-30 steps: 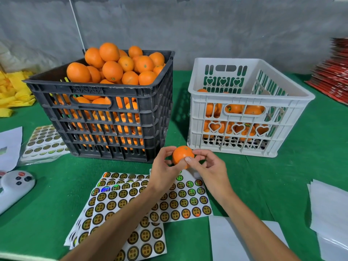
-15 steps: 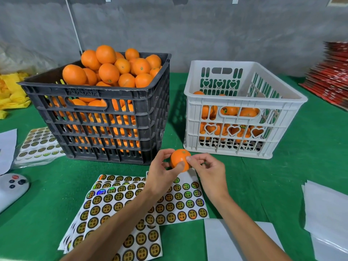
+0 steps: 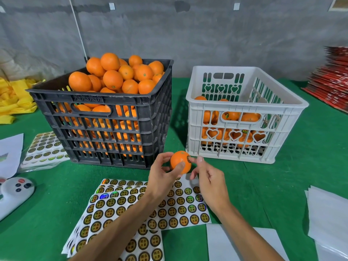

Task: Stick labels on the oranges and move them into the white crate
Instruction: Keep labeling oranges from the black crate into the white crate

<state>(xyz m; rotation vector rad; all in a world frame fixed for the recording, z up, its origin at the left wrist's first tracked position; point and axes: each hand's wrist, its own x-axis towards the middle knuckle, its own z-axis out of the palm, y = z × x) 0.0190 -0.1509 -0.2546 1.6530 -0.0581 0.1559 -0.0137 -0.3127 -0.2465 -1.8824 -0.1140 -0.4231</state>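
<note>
My left hand (image 3: 162,176) grips an orange (image 3: 179,161) above the green table, just in front of the gap between the two crates. A round dark label (image 3: 188,158) sits on the orange's right side. My right hand (image 3: 209,179) hovers just right of the orange, its fingers loosely bent and a fingertip close to the label. The black crate (image 3: 105,132) at left is heaped with oranges. The white crate (image 3: 243,102) at right holds several labelled oranges low inside. Sheets of round labels (image 3: 180,211) lie under my forearms.
More label sheets (image 3: 45,146) lie left of the black crate, next to a white device with buttons (image 3: 15,191). White backing papers (image 3: 331,215) lie at the right and bottom. Yellow cloth (image 3: 15,100) is at far left, red stacked items (image 3: 331,81) at far right.
My right hand has drawn slightly away from the orange, leaving the label stuck on its right side. The left hand keeps holding the orange in about the same place.
</note>
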